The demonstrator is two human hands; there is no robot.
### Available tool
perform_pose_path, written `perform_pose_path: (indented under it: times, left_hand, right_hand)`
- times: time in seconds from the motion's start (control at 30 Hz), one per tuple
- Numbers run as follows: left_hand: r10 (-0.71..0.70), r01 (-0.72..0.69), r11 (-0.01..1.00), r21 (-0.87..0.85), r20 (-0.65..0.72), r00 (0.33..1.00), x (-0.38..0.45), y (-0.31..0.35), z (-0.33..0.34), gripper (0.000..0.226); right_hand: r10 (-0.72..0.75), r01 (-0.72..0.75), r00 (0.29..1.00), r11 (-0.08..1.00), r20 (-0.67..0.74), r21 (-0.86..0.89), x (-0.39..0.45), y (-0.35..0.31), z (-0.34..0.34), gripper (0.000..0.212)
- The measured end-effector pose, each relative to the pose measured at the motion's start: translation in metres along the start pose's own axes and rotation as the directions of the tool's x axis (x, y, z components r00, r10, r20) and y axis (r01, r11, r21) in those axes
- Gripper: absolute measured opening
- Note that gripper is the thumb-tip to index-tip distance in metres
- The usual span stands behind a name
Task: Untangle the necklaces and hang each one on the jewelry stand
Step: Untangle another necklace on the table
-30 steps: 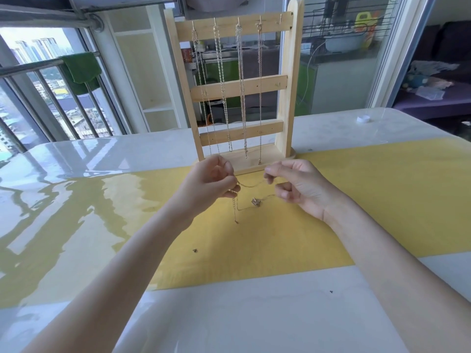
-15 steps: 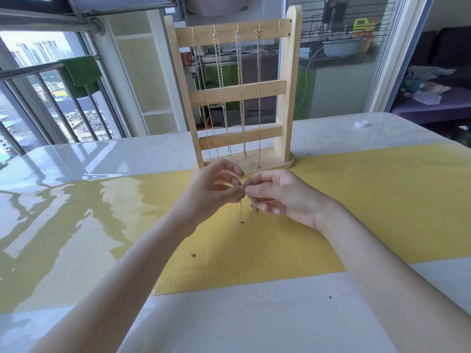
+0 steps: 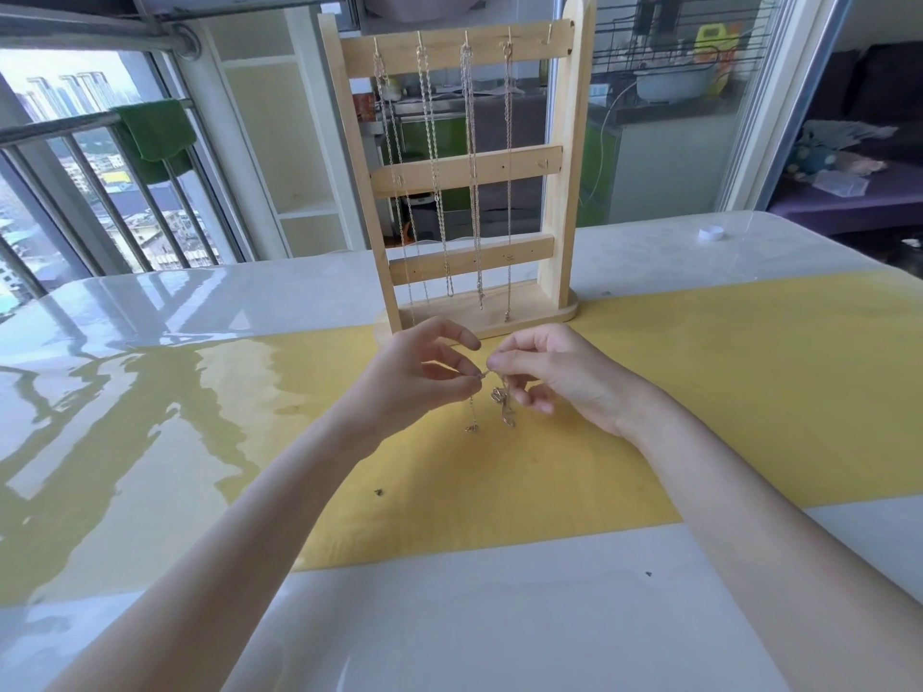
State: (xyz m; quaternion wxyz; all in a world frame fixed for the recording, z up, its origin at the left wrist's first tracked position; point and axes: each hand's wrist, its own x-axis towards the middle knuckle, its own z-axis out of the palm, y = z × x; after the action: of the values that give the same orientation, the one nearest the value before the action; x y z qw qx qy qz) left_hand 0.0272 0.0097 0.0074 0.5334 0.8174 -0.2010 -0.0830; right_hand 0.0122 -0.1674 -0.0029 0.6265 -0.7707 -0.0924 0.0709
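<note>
Head view: a thin necklace (image 3: 501, 399) pinched between both hands above the yellow mat (image 3: 699, 392).
The left hand (image 3: 419, 377) and right hand (image 3: 554, 372) each pinch it with thumb and forefinger, fingertips nearly touching; its ends dangle. Behind stands the wooden jewelry stand (image 3: 562, 192) on the desk (image 3: 449, 616), four chains (image 3: 469, 167) hanging.

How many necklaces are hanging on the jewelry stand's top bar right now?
4, side by side on the top-bar hooks of the jewelry stand: first necklace, second, third, fourth. The rightmost hook is bare.
</note>
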Motion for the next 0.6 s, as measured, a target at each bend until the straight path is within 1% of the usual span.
perform_pose_path:
  times: [0.17,0.23,0.3,0.37,0.47,0.5,0.6]
  left_hand:
    - [0.030,-0.030,0.998,-0.047,0.003,1.000,-0.0003,-0.0002,-0.0003,0.015]
    - [0.048,-0.048,0.997,-0.057,-0.002,0.999,-0.0002,-0.0001,-0.0004,0.014]
    - [0.065,-0.065,0.997,-0.029,-0.005,0.998,0.0001,0.0003,-0.0017,0.016]
    - [0.096,-0.095,0.995,0.030,-0.025,0.995,-0.0003,0.0015,-0.0030,0.016]
    - [0.190,-0.173,0.960,0.222,-0.058,0.980,-0.0004,0.0032,-0.0040,0.016]
    - [0.207,-0.185,0.947,0.263,-0.057,0.977,-0.0006,0.0033,-0.0040,0.015]
    - [0.231,-0.209,0.920,0.330,-0.026,0.973,-0.0003,0.0031,-0.0043,0.007]
  right_hand:
    - [-0.012,0.013,0.997,1.000,-0.076,0.012,0.0024,0.0000,-0.0003,0.027]
    - [-0.014,0.015,0.996,1.000,-0.087,0.015,0.0028,0.0005,-0.0006,0.030]
    - [-0.012,0.012,0.996,1.000,-0.085,0.000,0.0029,0.0009,0.0002,0.032]
    - [-0.005,0.004,0.997,1.000,-0.080,-0.014,0.0030,0.0010,0.0015,0.032]
    - [0.007,-0.010,0.995,1.000,-0.098,-0.028,0.0030,-0.0008,0.0027,0.028]
    - [0.010,-0.013,0.993,0.999,-0.113,-0.029,0.0029,-0.0013,0.0025,0.027]
    - [0.016,-0.011,0.986,1.000,-0.166,0.029,0.0023,-0.0022,0.0005,0.026]
